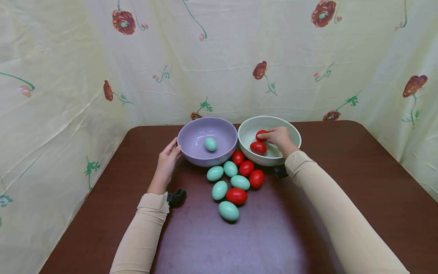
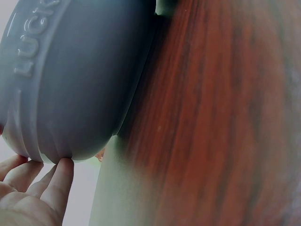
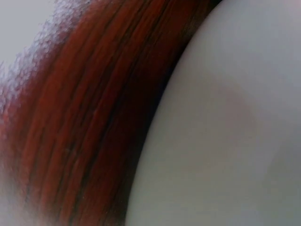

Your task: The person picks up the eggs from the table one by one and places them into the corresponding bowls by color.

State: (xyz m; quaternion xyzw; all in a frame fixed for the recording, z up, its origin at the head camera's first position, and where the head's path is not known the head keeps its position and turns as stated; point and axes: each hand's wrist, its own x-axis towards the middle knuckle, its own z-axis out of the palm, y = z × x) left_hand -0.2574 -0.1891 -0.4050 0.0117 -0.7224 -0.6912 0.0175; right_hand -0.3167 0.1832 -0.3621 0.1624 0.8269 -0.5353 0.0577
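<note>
My left hand (image 1: 167, 161) rests its fingertips against the outer left side of a purple bowl (image 1: 189, 142); the left wrist view shows several fingers (image 2: 59, 186) touching the outer wall of this bowl (image 2: 89, 80), which has raised lettering. One mint-green egg (image 1: 210, 144) lies inside it. Inside the pale green bowl (image 1: 248, 131) to its right, my right hand (image 1: 280, 137) pinches a red egg (image 1: 261, 135). Close to that egg, another red egg (image 1: 258, 148) lies in the same bowl. Only the pale bowl's wall (image 3: 211, 132) and tabletop show in the right wrist view.
In front of the bowls, several mint-green eggs (image 1: 229, 211) and several red eggs (image 1: 237, 196) lie loosely grouped on the dark brown table (image 1: 205, 243). The two bowls stand side by side near the table's back edge. Behind them hangs a flowered curtain (image 1: 226, 57).
</note>
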